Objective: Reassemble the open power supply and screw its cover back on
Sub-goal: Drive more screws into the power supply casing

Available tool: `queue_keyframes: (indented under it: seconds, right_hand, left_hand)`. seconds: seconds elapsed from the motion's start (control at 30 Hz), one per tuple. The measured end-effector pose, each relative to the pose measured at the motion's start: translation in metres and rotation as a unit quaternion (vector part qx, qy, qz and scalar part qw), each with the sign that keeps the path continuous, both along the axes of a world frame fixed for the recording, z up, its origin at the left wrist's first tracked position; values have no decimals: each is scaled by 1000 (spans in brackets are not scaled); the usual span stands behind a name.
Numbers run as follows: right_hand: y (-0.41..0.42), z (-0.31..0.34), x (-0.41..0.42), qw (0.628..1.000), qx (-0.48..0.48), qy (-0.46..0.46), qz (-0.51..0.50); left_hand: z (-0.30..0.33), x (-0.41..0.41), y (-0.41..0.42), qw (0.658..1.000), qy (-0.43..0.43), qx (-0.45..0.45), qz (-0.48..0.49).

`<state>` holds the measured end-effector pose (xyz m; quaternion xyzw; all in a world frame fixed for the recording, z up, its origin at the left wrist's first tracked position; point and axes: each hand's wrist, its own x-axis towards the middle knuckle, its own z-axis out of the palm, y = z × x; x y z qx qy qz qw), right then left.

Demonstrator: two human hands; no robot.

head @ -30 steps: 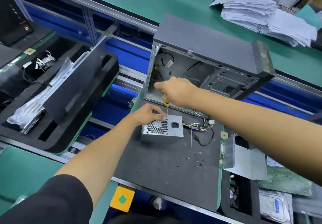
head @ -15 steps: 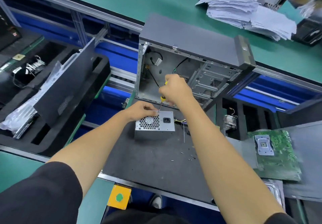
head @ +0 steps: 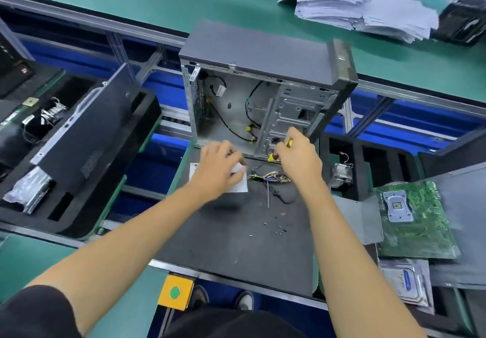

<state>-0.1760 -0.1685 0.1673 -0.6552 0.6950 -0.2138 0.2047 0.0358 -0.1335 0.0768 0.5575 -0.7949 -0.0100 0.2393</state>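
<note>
The silver power supply (head: 240, 183) lies on the dark foam mat (head: 236, 245), mostly hidden under my left hand (head: 219, 169), which rests on top of it with fingers spread over its far edge. Its bundle of coloured wires (head: 271, 178) trails out to the right. My right hand (head: 298, 157) is to the right of the unit, above the wires, closed around a yellow-and-black screwdriver (head: 280, 150). Several small screws (head: 278, 229) lie loose on the mat nearer to me.
An open grey computer case (head: 263, 56) stands just behind the hands. A green motherboard (head: 413, 219) and a bagged drive (head: 403, 282) lie at right. A black foam tray with a panel (head: 86, 137) sits at left. Paper stacks (head: 355, 6) lie far right.
My left hand has spread over the top of the power supply, which now shows a plain side. My right hand has lifted the screwdriver off it and moved right. The view shifted left.
</note>
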Motion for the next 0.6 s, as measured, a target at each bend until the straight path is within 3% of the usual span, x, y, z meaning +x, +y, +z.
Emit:
queue_keyframes:
  seconds: [0.1, 0.13, 0.2, 0.27, 0.33, 0.43, 0.53, 0.6]
  right_hand:
    - [7, -19, -28, 1000, 19, 2, -14]
    - [9, -25, -35, 1000, 23, 5, -17]
    - [14, -36, -49, 999, 33, 5, -15]
    - [17, -45, -60, 999, 44, -6, -14]
    - [19, -51, -66, 999, 51, -13, -11]
    - [22, -55, -69, 999, 54, -8, 1]
    - [23, -53, -69, 998, 65, -16, 14]
    - [24, -46, -67, 997, 66, -30, 19]
  left_hand:
    - [-14, -55, 37, 978, -128, -72, -151]
    - [-24, -67, 47, 966, -168, -48, -193]
    - [-46, -84, 63, 945, -212, 102, -228]
    - [-68, -90, 74, 923, -175, 298, -168]
    - [-82, -90, 78, 913, -113, 381, -89]
    - [-87, -90, 73, 888, -19, 458, -23]
    - [-90, -91, 69, 878, -30, 477, -28]
    - [-86, -93, 68, 884, 20, 467, -22]
